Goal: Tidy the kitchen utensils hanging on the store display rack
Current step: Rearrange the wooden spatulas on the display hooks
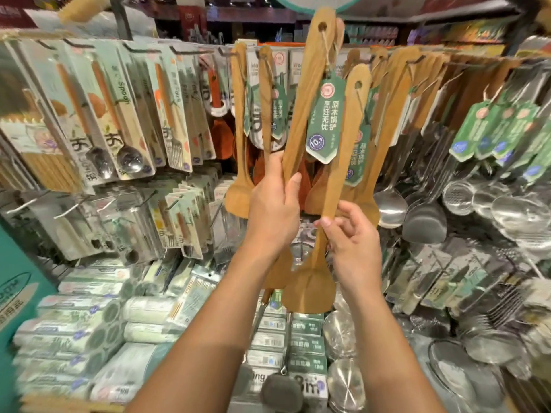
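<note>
The display rack (190,50) filled the whole view, a run of black hooks along a top rail with goods hanging in rows and more stock stacked on the shelf below. On its left side hung carded packs of spoons and forks (125,114) in pale green and cream backing; on its right hung steel ladles and strainers (423,216), shiny and crowded together. Rolled packs in green-printed wrap (77,332) lay piled at lower left.

In the middle section hung the wooden spatulas (240,129), honey-brown, flat-handled, each with a hole near the top and a loop of pale twine.

Two spatulas were off the hooks, held up in front of that middle section. The taller spatula (310,93) stood nearly upright and tilted slightly right, its holed end reaching above the rail. Its grain was streaky and warm yellow-brown. The second spatula (337,180) sat just to its right, its broad, flat blade pointing down near the wrists.

A green tag (325,120) with white Chinese characters, a red round seal and a dark price circle reading 10.9 dangled by twine from the taller spatula.

The left hand (272,210) gripped the lower handle of the taller spatula, fingers curled round it and thumb pressed along the wood. The right hand (351,236) pinched the narrow neck of the second spatula between thumb and bent fingers.
</note>
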